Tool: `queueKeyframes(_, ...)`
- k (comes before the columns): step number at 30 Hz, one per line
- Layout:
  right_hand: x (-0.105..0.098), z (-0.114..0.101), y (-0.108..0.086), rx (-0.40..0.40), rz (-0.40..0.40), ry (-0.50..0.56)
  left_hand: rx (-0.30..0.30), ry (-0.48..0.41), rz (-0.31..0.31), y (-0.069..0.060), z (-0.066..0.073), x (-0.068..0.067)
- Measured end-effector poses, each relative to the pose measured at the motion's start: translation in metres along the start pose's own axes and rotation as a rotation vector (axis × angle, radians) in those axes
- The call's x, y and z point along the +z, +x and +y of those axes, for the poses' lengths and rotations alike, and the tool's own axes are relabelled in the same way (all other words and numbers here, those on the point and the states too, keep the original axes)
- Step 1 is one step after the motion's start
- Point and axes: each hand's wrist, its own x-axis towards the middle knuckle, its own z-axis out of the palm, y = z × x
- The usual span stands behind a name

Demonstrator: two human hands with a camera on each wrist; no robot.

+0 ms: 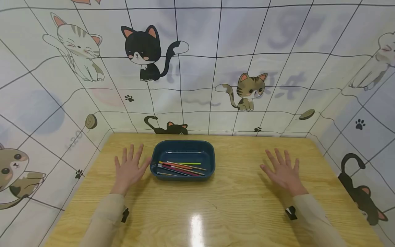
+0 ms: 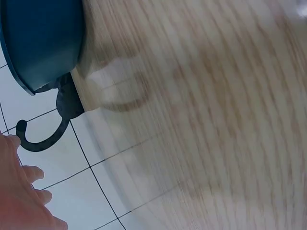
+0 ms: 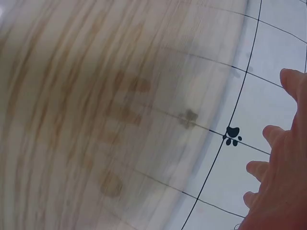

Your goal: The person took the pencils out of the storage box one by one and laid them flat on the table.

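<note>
A dark blue rectangular tray [image 1: 182,145] stands toward the back of the table, left of the middle. Several pencils [image 1: 179,168] lie in it, mostly bunched near its front side, and a thin white pencil [image 1: 184,152] lies along the back. My left hand [image 1: 129,169] is just left of the tray, fingers spread, its thumb close to the tray's side; whether they touch I cannot tell. Well to the right of the tray, my right hand [image 1: 284,173] has its fingers spread and holds nothing. The left wrist view shows the tray's outer wall [image 2: 45,43] and part of the left hand [image 2: 21,191].
The light wooden table [image 1: 234,202] reflects a bright glare near its front. Sheets with a grid and cartoon cats [image 1: 197,75] close it off behind and at both sides. A small dark device [image 1: 291,212] sits at the right wrist, another [image 1: 124,214] at the left.
</note>
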Motion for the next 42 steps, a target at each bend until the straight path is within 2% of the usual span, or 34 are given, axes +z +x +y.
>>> queueKeyframes(7, 0.009, -0.015, 0.004, -0.035, 0.003, 0.025, 0.049, 0.004, -0.065, 0.006, 0.01, 0.011)
queueKeyframes(14, 0.02, -0.032, 0.003, -0.077, 0.01, 0.017, 0.07, 0.0, -0.075, 0.012, 0.021, 0.018)
queueKeyframes(22, 0.035, -0.053, 0.006, -0.155, 0.0, 0.088, 0.09, -0.042, -0.128, 0.011, 0.029, 0.027)
queueKeyframes(30, 0.042, -0.078, 0.014, -0.264, 0.033, 0.124, 0.081, -0.156, -0.232, 0.013, 0.03, 0.028)
queueKeyframes(33, 0.043, -0.089, 0.018, -0.304, 0.047, 0.136, 0.078, -0.231, -0.265, 0.015, 0.03, 0.027)
queueKeyframes(37, 0.043, -0.107, 0.024, -0.372, 0.081, 0.174, 0.077, -0.354, -0.291, 0.016, 0.028, 0.028)
queueKeyframes(42, 0.042, -0.128, 0.034, -0.468, 0.138, 0.223, 0.1, -0.488, -0.289, 0.016, 0.026, 0.031)
